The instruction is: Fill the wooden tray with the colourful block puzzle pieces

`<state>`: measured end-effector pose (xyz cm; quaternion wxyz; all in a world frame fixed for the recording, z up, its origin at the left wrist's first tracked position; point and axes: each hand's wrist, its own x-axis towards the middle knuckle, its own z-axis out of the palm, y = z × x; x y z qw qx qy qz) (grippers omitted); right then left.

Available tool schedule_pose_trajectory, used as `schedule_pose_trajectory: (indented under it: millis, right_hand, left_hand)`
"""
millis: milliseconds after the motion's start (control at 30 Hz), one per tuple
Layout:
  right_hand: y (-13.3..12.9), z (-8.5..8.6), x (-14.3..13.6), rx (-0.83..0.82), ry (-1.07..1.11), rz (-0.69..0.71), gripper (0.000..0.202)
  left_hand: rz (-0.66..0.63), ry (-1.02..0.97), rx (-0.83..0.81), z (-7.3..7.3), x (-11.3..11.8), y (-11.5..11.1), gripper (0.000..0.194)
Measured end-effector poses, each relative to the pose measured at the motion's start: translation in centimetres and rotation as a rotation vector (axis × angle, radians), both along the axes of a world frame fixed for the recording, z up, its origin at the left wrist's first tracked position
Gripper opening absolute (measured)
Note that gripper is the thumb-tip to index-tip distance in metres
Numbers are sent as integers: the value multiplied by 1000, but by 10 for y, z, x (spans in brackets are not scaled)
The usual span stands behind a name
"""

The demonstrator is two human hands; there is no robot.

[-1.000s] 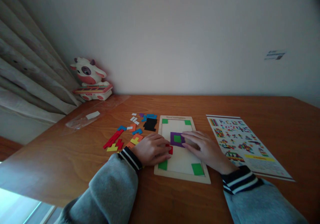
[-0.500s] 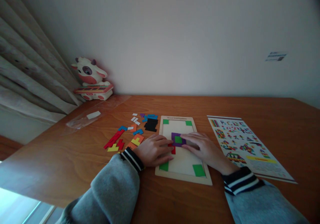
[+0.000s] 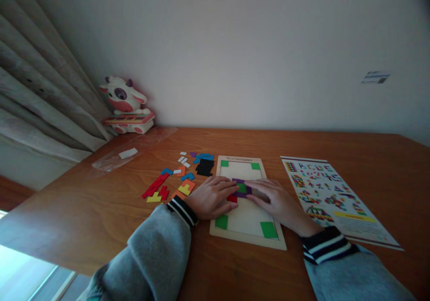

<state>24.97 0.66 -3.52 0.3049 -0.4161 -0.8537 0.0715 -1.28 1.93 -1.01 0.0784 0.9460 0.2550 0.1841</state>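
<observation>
A pale wooden puzzle board [image 3: 248, 242] lies flat, with green squares at its inner corners. Near its middle, purple pieces [image 3: 248, 191] surround a green square [image 3: 241, 187]. My left hand [image 3: 213, 198] reaches over the board's left side, its fingertips at the purple's left edge and its thumb below. Between that thumb and the fingers is a red puzzle piece [image 3: 232, 199], partly covered. From the right, my right hand [image 3: 275, 201] has thumb and fingers around the right edge of the purple.
Loose coloured pieces [image 3: 156, 185] and a black stack [image 3: 204, 167] lie left of the board. A printed pattern sheet [image 3: 336, 189] is on the right. Clear plastic wrap [image 3: 110, 162] and a cow toy with a keyboard [image 3: 127, 108] stand at the back left.
My left fingers have moved up and right against the purple pieces, along with the red piece. My right hand stays at the purple's right edge. The view has shifted slightly.
</observation>
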Motion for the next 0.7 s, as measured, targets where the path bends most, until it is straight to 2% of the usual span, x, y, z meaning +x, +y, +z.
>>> schedule_pose_trajectory:
  millis: [233,700]
  right_hand:
    - [1,-4,1,0,-5,-6,33]
    - [0,0,0,-45,-21,1,30]
  left_hand:
    - [-7,6,-35,1,-1,0,48]
    - [19,-64,-75,-3,5,6,39]
